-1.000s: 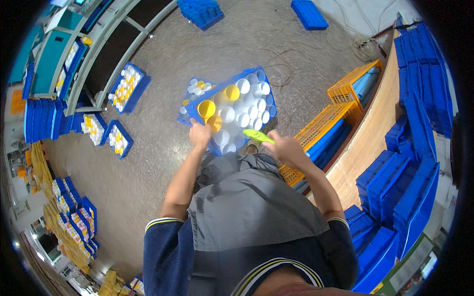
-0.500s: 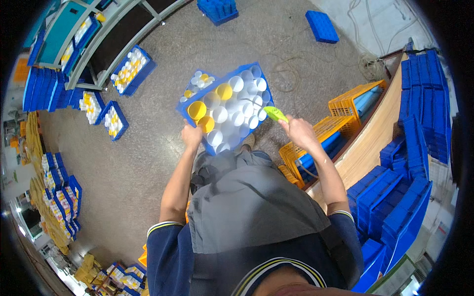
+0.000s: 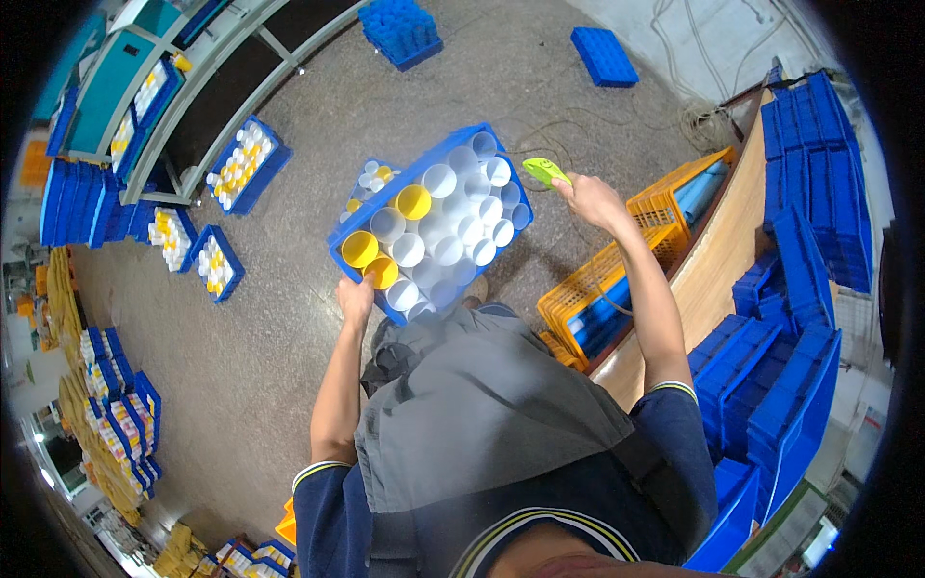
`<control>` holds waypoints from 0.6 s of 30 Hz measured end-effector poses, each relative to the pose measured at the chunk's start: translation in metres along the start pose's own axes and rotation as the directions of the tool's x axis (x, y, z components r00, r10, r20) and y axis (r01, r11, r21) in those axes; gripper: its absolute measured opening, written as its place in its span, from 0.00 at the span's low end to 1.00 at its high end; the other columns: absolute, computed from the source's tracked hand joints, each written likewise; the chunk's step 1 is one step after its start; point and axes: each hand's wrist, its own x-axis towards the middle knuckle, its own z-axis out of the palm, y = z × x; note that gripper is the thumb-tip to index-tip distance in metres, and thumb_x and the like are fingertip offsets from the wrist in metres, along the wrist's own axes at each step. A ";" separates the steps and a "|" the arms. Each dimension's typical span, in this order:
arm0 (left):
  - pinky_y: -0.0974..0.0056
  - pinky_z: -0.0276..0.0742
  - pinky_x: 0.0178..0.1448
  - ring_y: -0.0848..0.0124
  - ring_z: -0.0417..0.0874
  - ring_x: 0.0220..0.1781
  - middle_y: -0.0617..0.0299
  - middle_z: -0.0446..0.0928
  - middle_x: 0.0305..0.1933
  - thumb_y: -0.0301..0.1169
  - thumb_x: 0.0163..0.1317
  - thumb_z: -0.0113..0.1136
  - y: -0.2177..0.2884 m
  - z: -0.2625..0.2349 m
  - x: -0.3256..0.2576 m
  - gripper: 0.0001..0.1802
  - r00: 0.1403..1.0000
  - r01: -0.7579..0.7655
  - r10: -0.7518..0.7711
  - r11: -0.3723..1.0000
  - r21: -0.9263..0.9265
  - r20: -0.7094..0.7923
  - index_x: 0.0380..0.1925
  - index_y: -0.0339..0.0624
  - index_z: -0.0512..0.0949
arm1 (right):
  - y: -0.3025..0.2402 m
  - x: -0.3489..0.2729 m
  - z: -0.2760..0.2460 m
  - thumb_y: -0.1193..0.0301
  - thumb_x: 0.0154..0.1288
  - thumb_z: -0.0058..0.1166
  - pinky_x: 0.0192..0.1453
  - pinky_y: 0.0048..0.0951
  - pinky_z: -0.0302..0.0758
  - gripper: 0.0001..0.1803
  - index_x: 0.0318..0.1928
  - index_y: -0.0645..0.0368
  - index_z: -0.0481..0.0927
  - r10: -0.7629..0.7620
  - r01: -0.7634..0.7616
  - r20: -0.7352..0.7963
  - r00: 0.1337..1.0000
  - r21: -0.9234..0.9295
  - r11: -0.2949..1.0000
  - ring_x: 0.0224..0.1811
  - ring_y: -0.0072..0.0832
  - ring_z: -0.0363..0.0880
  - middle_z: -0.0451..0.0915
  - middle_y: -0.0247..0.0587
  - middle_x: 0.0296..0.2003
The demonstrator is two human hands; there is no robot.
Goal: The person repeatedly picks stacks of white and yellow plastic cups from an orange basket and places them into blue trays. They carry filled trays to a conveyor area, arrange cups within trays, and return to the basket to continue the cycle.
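My left hand grips the near left edge of a blue plastic tray, with the thumb over the rim. The tray is tilted above the floor and holds several round, open-topped white cups and a few yellow cups. My right hand is closed around a lime-green air gun with a thin dark nozzle pointing toward the tray's far right corner, apart from the cups. Partly hidden behind the tray, another blue tray of white and yellow cups sits lower down.
Filled blue trays stand on the floor at the left, beside a metal-framed rack. Orange crates with blue contents and a wooden board lie at my right. Stacked blue trays line the right side. Thin hoses coil on the floor.
The tray has shifted left and a little toward me with my left hand. My right hand has raised the air gun up and away from the cups.
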 end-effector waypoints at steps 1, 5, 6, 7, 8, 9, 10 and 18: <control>0.57 0.78 0.41 0.62 0.87 0.36 0.48 0.85 0.31 0.36 0.56 0.66 0.000 0.001 0.000 0.15 1.000 -0.007 0.007 1.000 -0.001 -0.006 0.33 0.31 0.84 | -0.003 -0.002 0.000 0.48 0.75 0.38 0.50 0.53 0.75 0.28 0.48 0.62 0.79 -0.016 0.015 0.028 0.999 0.017 1.000 0.46 0.56 0.81 0.83 0.61 0.40; 0.55 0.79 0.44 0.56 0.88 0.39 0.45 0.85 0.33 0.37 0.57 0.65 0.009 0.000 -0.003 0.16 0.997 -0.067 0.068 0.997 -0.032 0.026 0.37 0.33 0.83 | -0.020 -0.012 0.001 0.47 0.75 0.37 0.50 0.53 0.75 0.29 0.50 0.61 0.78 -0.070 0.070 0.005 0.998 -0.016 0.997 0.46 0.56 0.81 0.83 0.60 0.39; 0.54 0.79 0.45 0.54 0.87 0.40 0.44 0.85 0.35 0.37 0.57 0.64 0.013 0.001 -0.004 0.17 0.999 -0.032 0.031 0.999 0.037 0.033 0.38 0.33 0.83 | -0.025 -0.015 0.002 0.47 0.75 0.37 0.50 0.53 0.75 0.29 0.50 0.61 0.78 -0.085 0.085 0.014 0.996 -0.018 0.996 0.45 0.56 0.81 0.83 0.60 0.38; 0.53 0.79 0.46 0.51 0.87 0.41 0.44 0.85 0.36 0.37 0.57 0.64 0.017 0.001 -0.004 0.17 0.999 -0.035 0.034 0.996 0.077 0.016 0.40 0.34 0.82 | -0.030 -0.018 0.003 0.47 0.75 0.37 0.49 0.53 0.75 0.30 0.51 0.61 0.78 -0.099 0.100 0.024 0.995 -0.018 0.995 0.45 0.56 0.81 0.83 0.60 0.37; 0.52 0.79 0.47 0.49 0.86 0.42 0.43 0.84 0.37 0.37 0.57 0.64 0.021 0.002 -0.004 0.18 0.998 -0.058 0.059 0.993 0.106 -0.002 0.42 0.35 0.82 | -0.035 -0.020 0.004 0.47 0.75 0.37 0.49 0.53 0.75 0.30 0.51 0.61 0.78 -0.111 0.112 0.050 0.993 -0.017 0.994 0.44 0.56 0.81 0.83 0.60 0.37; 0.49 0.78 0.49 0.44 0.85 0.45 0.41 0.84 0.40 0.37 0.56 0.64 0.026 0.002 -0.004 0.19 0.999 -0.048 0.045 0.987 0.154 0.024 0.44 0.37 0.81 | -0.040 -0.023 0.006 0.47 0.75 0.37 0.48 0.53 0.76 0.30 0.51 0.62 0.78 -0.120 0.122 0.077 0.990 -0.014 0.992 0.44 0.55 0.82 0.83 0.59 0.36; 0.49 0.78 0.51 0.45 0.85 0.45 0.40 0.83 0.40 0.38 0.56 0.64 0.030 0.004 -0.003 0.25 0.999 -0.010 0.002 0.980 0.198 0.040 0.51 0.35 0.76 | -0.045 -0.027 0.007 0.47 0.75 0.37 0.48 0.52 0.76 0.30 0.51 0.62 0.78 -0.136 0.137 0.084 0.987 -0.001 0.991 0.43 0.55 0.82 0.83 0.59 0.35; 0.49 0.77 0.56 0.43 0.83 0.49 0.33 0.81 0.43 0.40 0.57 0.60 0.065 0.015 -0.002 0.46 0.994 0.065 -0.093 0.932 0.357 0.062 0.70 0.25 0.54 | -0.080 -0.054 0.024 0.49 0.75 0.39 0.40 0.53 0.76 0.26 0.45 0.61 0.77 -0.344 0.347 0.040 0.938 -0.096 0.933 0.34 0.56 0.82 0.81 0.58 0.27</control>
